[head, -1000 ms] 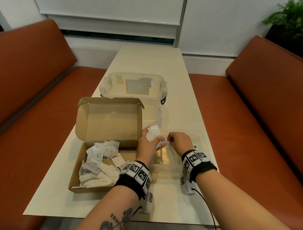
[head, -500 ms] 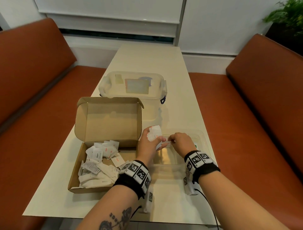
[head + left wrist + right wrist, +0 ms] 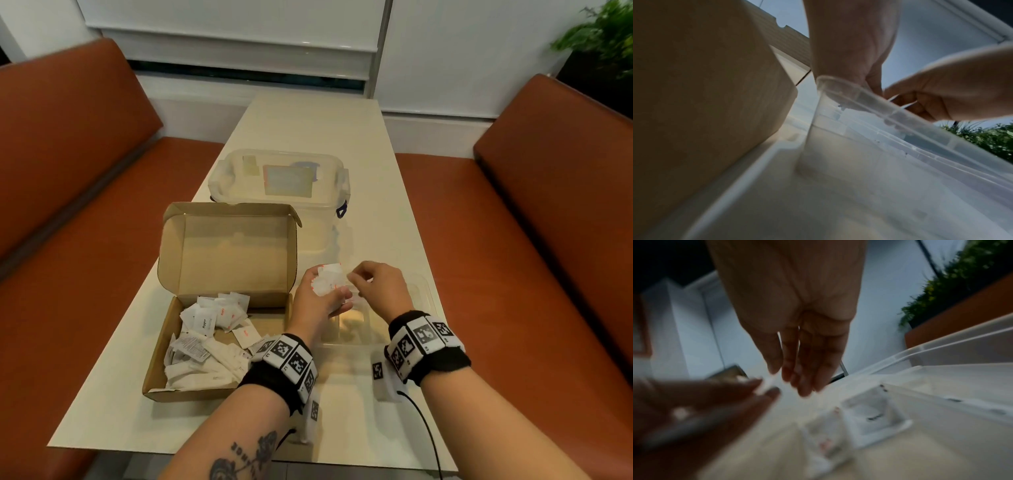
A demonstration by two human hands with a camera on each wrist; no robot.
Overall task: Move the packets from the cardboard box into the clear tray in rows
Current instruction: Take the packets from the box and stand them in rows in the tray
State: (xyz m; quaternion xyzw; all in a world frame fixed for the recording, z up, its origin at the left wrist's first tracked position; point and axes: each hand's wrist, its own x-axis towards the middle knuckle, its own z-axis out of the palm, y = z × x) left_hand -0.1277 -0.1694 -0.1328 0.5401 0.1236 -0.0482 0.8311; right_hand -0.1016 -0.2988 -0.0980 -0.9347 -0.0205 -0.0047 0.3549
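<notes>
Cardboard box (image 3: 219,346): open, on the left part of the surface (image 3: 376,164); lid flap standing upright at its far side.
Loose packets (image 3: 205,339): a heap of small white sachets lying unsorted in the near-left part of the cardboard box; some bear red print, some black.
Left hand (image 3: 317,301): raised just right of the cardboard box, over the left edge of the clear tray; fingers curled round a small bunch of white packets.
Held packets (image 3: 328,282): fanned upward out of the left hand, above the tray's near-left area; corners edged in red.
Right hand (image 3: 380,287): just beside the left hand, above the clear tray. In the head view its fingertips (image 3: 354,278) meet the right edge of the held packets. In the right wrist view the fingers hang nearly straight and a blurred white slip sits between the two hands; whether it is pinched cannot be told.
Clear tray (image 3: 430,294): shallow, transparent, on the surface to the right of the cardboard box and touching or nearly touching it.
Placed packets (image 3: 875,417): two lying flat, side by side on the tray floor, seen in the right wrist view.
Lidded storage bin (image 3: 279,178): translucent, behind the cardboard box.
Benches (image 3: 548,222): brown, on either side of the surface.
</notes>
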